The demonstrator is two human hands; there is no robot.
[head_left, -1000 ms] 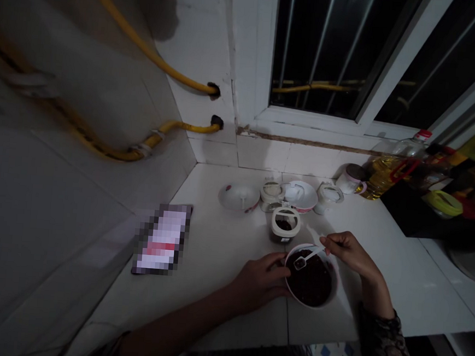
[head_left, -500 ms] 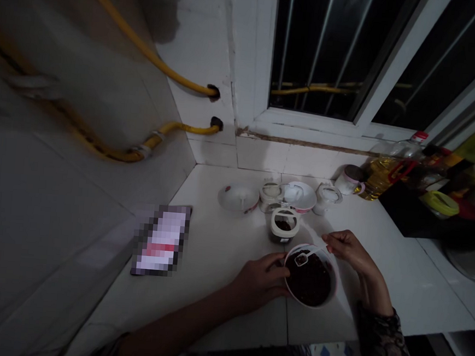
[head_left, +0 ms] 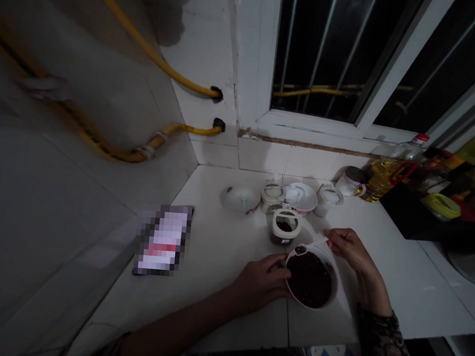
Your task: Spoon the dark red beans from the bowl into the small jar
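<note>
My left hand (head_left: 262, 281) grips the left rim of a white bowl (head_left: 334, 295), its fingers curled over the edge. Dark red-brown, grainy food (head_left: 310, 280) fills much of the bowl. Between the fingertips of my right hand (head_left: 349, 247) is the handle of a small white spoon (head_left: 313, 244). The spoon's head is over the bowl's far rim, with a little dark stuff in it. Just behind the bowl stands a square jar (head_left: 286, 225) with a white-framed clear lid and dark contents.
Behind are two more lidded jars (head_left: 273, 194) (head_left: 328, 199), a white bowl (head_left: 305, 198) and a shallow bowl (head_left: 240, 197). A mug (head_left: 351, 181) and an oil bottle (head_left: 381, 175) stand back right. A blurred-out flat object (head_left: 163, 241) lies left. Yellow pipes (head_left: 149, 47) run along the wall.
The spoon's head has risen from over the food in the bowl to the far rim, slightly away from me. My left hand stays at the bowl's left side.
</note>
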